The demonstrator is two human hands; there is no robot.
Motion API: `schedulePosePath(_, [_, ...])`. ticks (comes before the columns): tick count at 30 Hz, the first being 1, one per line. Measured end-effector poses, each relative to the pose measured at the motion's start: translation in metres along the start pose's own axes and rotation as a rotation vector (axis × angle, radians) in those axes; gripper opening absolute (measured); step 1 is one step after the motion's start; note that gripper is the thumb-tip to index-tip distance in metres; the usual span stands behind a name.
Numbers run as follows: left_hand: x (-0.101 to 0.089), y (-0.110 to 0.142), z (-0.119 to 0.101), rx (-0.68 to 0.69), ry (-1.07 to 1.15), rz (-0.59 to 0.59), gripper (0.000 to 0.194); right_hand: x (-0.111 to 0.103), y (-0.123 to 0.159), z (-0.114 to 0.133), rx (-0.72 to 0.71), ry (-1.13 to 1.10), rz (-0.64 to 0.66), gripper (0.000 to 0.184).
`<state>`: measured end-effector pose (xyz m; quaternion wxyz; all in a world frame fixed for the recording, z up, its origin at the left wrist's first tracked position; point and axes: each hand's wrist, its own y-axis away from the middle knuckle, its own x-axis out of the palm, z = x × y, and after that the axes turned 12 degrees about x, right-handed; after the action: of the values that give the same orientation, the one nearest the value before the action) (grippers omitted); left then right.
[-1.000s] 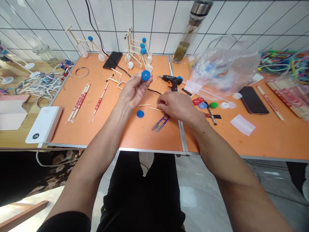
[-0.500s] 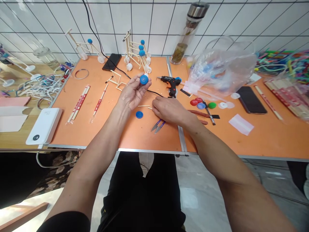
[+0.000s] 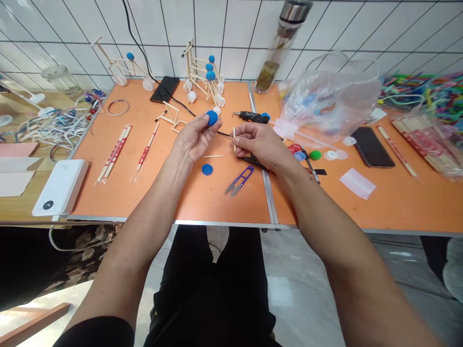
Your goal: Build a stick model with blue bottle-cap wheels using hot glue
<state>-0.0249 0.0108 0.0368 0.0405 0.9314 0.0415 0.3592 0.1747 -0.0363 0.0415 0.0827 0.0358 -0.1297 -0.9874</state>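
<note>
Between thumb and fingers, my left hand (image 3: 195, 140) holds a blue bottle cap (image 3: 211, 118) above the orange table (image 3: 181, 207). My right hand (image 3: 258, 142) pinches a short wooden stick (image 3: 234, 139) upright, a little to the right of the cap and apart from it. Below the hands lie a second blue bottle cap (image 3: 207, 169), another short stick (image 3: 213, 156) and purple thread snips (image 3: 239, 182). A black glue gun (image 3: 253, 117) rests just behind my right hand, which partly covers it.
Stick models with bottle-cap wheels (image 3: 202, 77) stand by the tiled wall, near a phone (image 3: 165, 89) and a glass tea bottle (image 3: 271, 62). Wrapped chopsticks (image 3: 115, 153) and a white power bank (image 3: 61, 188) lie left. A plastic bag (image 3: 329, 101) and a second phone (image 3: 373, 147) are right.
My right hand has picked up one short stick from the table and raised it upright towards the cap. My left hand has turned the blue cap so its outer face shows.
</note>
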Motion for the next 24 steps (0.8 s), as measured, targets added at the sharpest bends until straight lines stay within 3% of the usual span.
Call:
schedulePosePath(4, [0.002, 0.0, -0.001, -0.011, 0.015, -0.014, 0.03, 0.0, -0.006, -0.007, -0.004, -0.058, 0.034, 0.031])
schedulePosePath(12, [0.002, 0.007, -0.004, -0.02, -0.077, 0.123, 0.041, -0.001, -0.006, -0.006, -0.103, -0.12, 0.08, 0.046])
schedulePosePath(20, [0.0, 0.009, 0.0, 0.026, -0.183, 0.24, 0.052, 0.003, -0.009, -0.012, -0.405, 0.289, -0.188, 0.035])
schedulePosePath(24, [-0.001, 0.011, 0.003, 0.052, -0.241, 0.291, 0.039, 0.002, -0.012, -0.014, -0.505, 0.386, -0.285, 0.037])
